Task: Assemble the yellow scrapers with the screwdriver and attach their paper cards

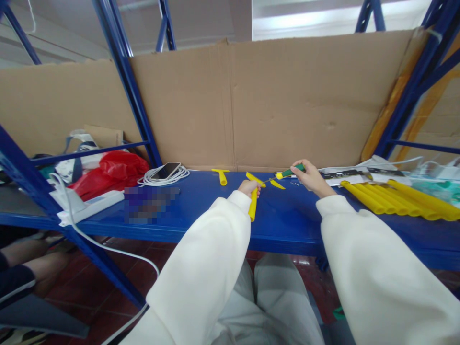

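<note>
Above the bench (215,211), the left hand (247,187) grips a yellow T-shaped tool (253,209), covering its neck. The right hand (311,177) grasps a screwdriver (290,172); whether its tip touches the tool is unclear. Farther back, leftward, a red plastic bag (115,168) hides any contents.

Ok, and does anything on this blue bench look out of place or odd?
A pixelated patch hides part of the bench by the white strip. Small pale bits lie scattered near the right hand, too small to identify. Nothing looks clearly damaged.

A green-and-yellow screwdriver (284,174) points at a yellow T-shaped tool (253,206).
</note>
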